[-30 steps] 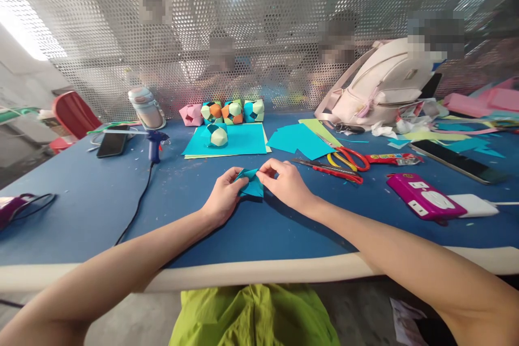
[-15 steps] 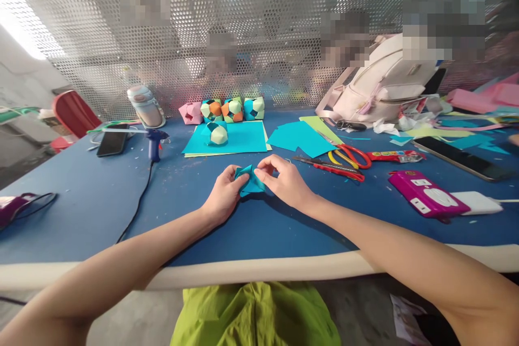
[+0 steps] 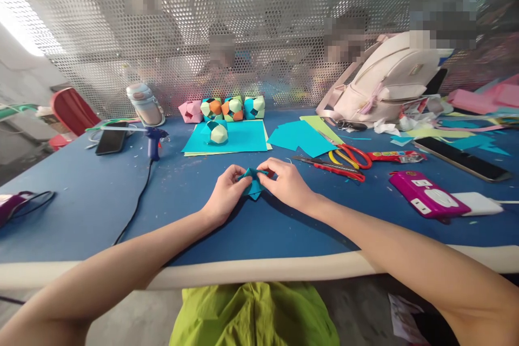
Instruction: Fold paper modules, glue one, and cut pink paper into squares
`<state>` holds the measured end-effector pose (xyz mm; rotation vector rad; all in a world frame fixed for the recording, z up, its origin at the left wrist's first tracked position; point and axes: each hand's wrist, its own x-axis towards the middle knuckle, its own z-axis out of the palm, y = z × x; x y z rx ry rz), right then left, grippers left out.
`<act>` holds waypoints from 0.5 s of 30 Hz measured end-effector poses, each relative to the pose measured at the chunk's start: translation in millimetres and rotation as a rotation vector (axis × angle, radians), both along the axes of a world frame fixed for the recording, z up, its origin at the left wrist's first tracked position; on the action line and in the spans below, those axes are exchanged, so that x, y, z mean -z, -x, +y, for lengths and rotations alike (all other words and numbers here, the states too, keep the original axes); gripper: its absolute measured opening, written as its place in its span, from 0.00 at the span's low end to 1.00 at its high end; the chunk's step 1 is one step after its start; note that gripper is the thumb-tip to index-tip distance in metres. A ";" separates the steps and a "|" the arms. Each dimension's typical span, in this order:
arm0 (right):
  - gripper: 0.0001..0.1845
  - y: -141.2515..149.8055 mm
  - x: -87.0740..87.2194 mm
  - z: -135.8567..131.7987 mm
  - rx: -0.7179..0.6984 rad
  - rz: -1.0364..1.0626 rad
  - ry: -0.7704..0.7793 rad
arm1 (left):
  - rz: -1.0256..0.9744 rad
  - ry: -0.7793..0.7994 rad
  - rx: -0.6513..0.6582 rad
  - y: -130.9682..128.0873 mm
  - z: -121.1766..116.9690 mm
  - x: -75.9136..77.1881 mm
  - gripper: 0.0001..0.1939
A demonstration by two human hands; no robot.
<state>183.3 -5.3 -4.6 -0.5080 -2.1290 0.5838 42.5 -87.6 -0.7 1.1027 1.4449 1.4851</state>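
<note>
A small folded piece of blue paper [image 3: 254, 188] is held just above the table between both hands. My left hand [image 3: 227, 192] pinches its left side, thumb on top. My right hand [image 3: 286, 184] grips the right side between thumb and fingers. Parts of the folds are hidden behind the fingertips. Beyond the hands, a partly assembled blue and pale-green paper ball [image 3: 217, 134] rests on a stack of blue sheets [image 3: 247, 138]. Cut blue paper pieces [image 3: 298, 138] lie to the right of that stack.
Several folded paper balls [image 3: 232, 109] line the back by the perforated metal screen [image 3: 271, 38]. On the left are a glue gun [image 3: 154, 143], a phone [image 3: 111, 140] and a bottle [image 3: 145, 104]. Rightward lie scissors [image 3: 354, 155], a red cutter [image 3: 338, 170], a purple power strip [image 3: 427, 194] and a backpack [image 3: 389, 81].
The blue paper has been turned and bent in the fingers, so a point now faces me. My right fingers have shifted their hold along its edge. The table items stay put.
</note>
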 end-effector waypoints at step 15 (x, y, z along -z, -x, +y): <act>0.10 -1.2 -1.0 -4.9 0.048 -0.157 0.182 | -0.034 -0.035 -0.113 5.2 5.7 8.5 0.12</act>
